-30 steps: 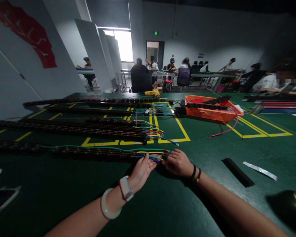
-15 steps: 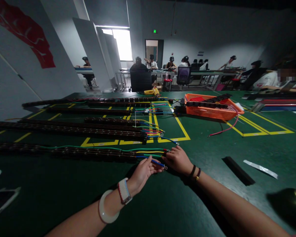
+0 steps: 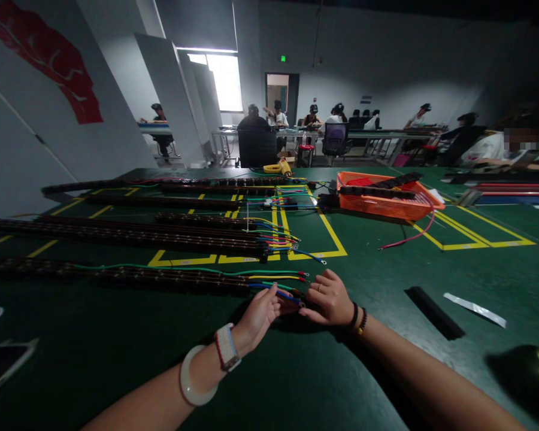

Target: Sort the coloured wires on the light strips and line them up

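A blue wire (image 3: 284, 293) with a ring terminal (image 3: 301, 304) lies across the fingers of my left hand (image 3: 263, 311), its thumb pressing from above. At the wire's tip is my right hand (image 3: 331, 299), fingers curled and thumb beside the terminal. How firmly it grips there is partly hidden. A green wire end (image 3: 276, 285) runs just behind the blue one, its tip near my right fingertips. Beyond them, a yellow wire (image 3: 273, 277) and a longer green wire (image 3: 233, 270) end in red-sleeved terminals on the table. These wires come out of a long dark cable bundle (image 3: 170, 278).
More dark bundles (image 3: 197, 239) with coloured wire ends lie behind. An orange basket (image 3: 377, 206) holds dark strips, near a yellow heat gun (image 3: 278, 167). At right lie a black strip (image 3: 433, 312) and a white strip (image 3: 475, 309). Several people sit at far tables.
My right hand has moved slightly toward me and right, from the yellow and green wire ends to the blue wire's terminal. The red-sleeved ends are now uncovered. My left hand stays in place.
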